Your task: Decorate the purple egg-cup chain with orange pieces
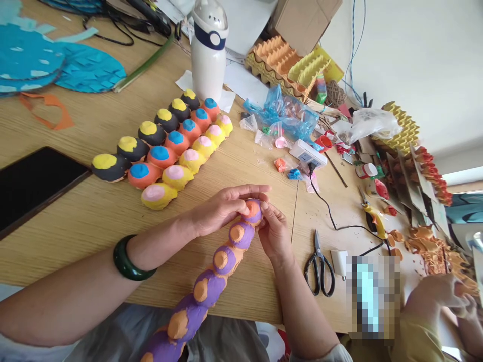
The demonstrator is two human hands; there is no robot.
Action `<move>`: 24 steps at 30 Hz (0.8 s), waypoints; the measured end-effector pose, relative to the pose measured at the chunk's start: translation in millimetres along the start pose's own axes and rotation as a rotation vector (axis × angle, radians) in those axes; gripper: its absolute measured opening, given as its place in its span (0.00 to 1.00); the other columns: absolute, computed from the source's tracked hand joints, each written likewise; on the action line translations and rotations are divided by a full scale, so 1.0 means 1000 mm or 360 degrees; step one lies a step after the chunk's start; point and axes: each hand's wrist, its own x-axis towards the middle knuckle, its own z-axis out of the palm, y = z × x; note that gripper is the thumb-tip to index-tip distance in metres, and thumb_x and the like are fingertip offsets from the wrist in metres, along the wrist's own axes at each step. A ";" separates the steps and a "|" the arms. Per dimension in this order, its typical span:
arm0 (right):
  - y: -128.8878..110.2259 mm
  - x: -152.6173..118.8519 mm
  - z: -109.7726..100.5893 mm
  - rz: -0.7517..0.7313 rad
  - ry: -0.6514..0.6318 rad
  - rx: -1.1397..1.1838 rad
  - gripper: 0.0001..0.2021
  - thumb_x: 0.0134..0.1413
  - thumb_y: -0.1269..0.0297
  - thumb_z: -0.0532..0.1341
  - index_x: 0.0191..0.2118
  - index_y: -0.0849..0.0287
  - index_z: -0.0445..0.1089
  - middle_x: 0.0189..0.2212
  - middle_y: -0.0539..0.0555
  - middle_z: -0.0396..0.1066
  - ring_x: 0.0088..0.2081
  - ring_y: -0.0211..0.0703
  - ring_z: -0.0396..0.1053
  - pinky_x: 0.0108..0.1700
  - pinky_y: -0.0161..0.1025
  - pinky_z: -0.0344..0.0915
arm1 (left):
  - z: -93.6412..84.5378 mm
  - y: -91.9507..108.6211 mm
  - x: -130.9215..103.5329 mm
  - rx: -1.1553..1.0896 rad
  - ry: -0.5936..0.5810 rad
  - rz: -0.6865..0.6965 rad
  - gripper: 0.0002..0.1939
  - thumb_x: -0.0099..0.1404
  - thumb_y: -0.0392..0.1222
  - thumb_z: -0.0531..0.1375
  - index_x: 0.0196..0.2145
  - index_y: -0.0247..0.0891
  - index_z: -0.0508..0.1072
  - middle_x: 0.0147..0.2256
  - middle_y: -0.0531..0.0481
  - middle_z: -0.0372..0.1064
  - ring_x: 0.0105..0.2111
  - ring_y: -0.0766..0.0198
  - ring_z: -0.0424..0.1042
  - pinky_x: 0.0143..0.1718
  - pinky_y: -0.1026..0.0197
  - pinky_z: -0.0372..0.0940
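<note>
While your left hand (221,208) grips the far end of the bumpy purple strip (212,287) in the head view, its thumb presses on the orange patch of the end bump and its longer fingers reach past the far side. Your right hand (276,229) meets the same bump from the right, thumb and fingertips closed on its edge. Both hands are thus on one end of the strip, close together, with neither clearly nearer to that bump.

From that grip, the strip's long axis slants back toward you and to your left, passing between your forearms and out over the edge of the table (264,296). Your left forearm, with the dark green bangle (128,259), lies nearer to its length than your right one does. The near end runs out at the bottom of the picture; it seems to hang over your lap, though what bears it there you cannot tell.

Ahead and to the left of your hands, three painted rows lie side by side: the black row (153,134), the orange row (177,144) and the yellow row (192,160), the last closest to your left hand. Beyond them stands the white bottle (207,63). The scissors (319,261) lie to the right of your right forearm, and a co-worker's hand (433,294) is well apart, at the far right.
</note>
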 end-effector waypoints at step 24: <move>-0.009 0.005 0.001 0.0279 -0.0028 0.0291 0.17 0.54 0.54 0.69 0.23 0.57 0.65 0.16 0.42 0.53 0.19 0.32 0.51 0.21 0.31 0.52 | -0.003 -0.006 0.001 0.0746 -0.0129 0.0485 0.27 0.61 0.38 0.68 0.59 0.41 0.78 0.60 0.42 0.71 0.59 0.48 0.72 0.54 0.55 0.73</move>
